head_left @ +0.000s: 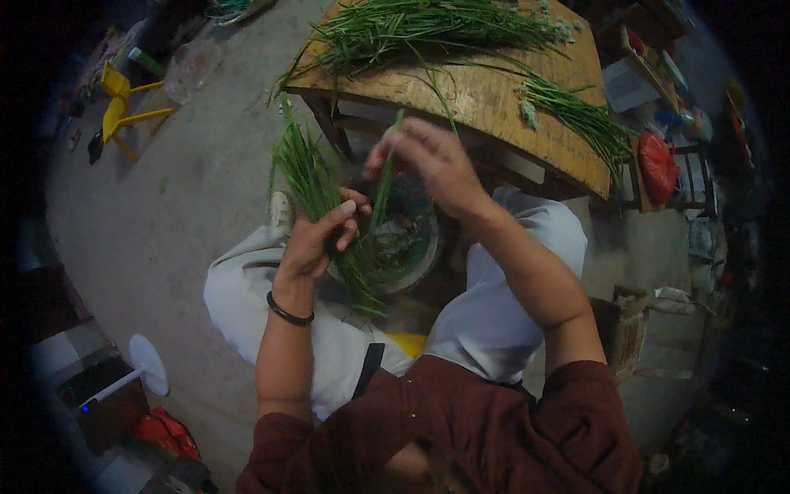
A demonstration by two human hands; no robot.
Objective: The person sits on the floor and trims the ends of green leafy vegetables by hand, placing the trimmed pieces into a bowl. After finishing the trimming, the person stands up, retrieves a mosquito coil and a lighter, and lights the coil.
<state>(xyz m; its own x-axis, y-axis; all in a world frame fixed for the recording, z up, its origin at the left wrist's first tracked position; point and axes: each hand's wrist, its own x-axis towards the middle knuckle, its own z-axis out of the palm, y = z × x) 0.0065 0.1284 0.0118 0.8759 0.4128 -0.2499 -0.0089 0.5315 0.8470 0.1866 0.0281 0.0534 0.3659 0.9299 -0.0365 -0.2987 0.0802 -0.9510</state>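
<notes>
My left hand is closed around a bunch of long, thin green stalks, which look like chives. Their ends stick out above and below the fist. A few stalks rise from near the lower part of that bunch up to my right hand, which pinches them near the top and is slightly blurred. Between my knees, below both hands, stands a round basin or bucket with loose green pieces inside. Its left side is hidden by the bunch and my left hand.
A worn wooden table stands ahead, bearing a large heap of green stalks and a smaller bundle at its right. A red plastic bag is right of it. A yellow stool or chair lies at left on the concrete floor.
</notes>
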